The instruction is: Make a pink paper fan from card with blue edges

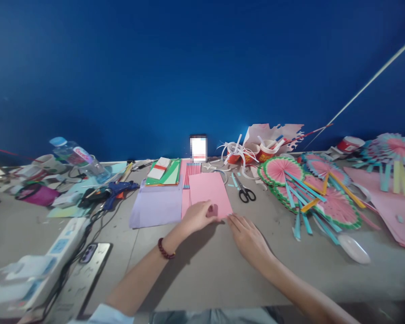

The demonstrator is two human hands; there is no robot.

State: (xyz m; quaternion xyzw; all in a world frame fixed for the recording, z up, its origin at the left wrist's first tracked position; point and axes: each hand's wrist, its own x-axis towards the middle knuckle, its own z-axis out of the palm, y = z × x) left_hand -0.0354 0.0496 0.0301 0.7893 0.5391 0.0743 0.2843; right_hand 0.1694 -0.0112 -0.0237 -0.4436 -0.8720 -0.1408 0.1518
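A sheet of pink paper (209, 189) lies in front of me, its lower edge at my hands. My left hand (199, 216), with a dark red bead bracelet (165, 249) on the wrist, has its thumb and curled fingers closed on that lower edge. At the paper's lower right corner, my right hand (248, 234) lies low with its fingers stretched out and the tips touching the corner. Beneath and to the left are more pink paper and a lilac sheet (157, 207). Black-handled scissors (247, 194) rest right of the pink paper.
Watermelon-like paper fans (283, 171) lie at right, near a white spoon-shaped piece (354, 248). Cups (251, 153) stand along the blue wall. A green pack (168, 173) sits on the lilac sheet. Left are a bottle (81, 155), glue gun (119, 191), power strip (59, 252) and phone (91, 274).
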